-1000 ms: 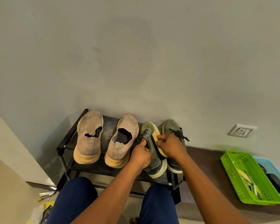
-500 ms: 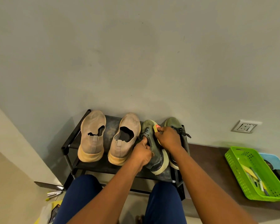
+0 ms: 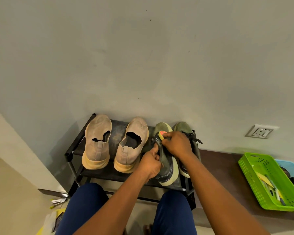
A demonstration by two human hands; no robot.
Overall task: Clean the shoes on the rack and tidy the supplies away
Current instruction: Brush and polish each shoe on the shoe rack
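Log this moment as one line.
left hand: grips green shoe | right hand: presses sponge on it | rack

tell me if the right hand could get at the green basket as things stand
Probably not right away. The right hand grips a yellow sponge against the tilted green shoe. The green basket lies open on the floor to its right, nothing between.

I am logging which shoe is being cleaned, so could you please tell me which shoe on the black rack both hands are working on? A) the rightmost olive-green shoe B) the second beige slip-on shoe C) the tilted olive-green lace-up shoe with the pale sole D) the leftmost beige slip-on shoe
C: the left hand grips the tilted olive-green lace-up shoe while the right hand presses a small yellow sponge with a red label against it.
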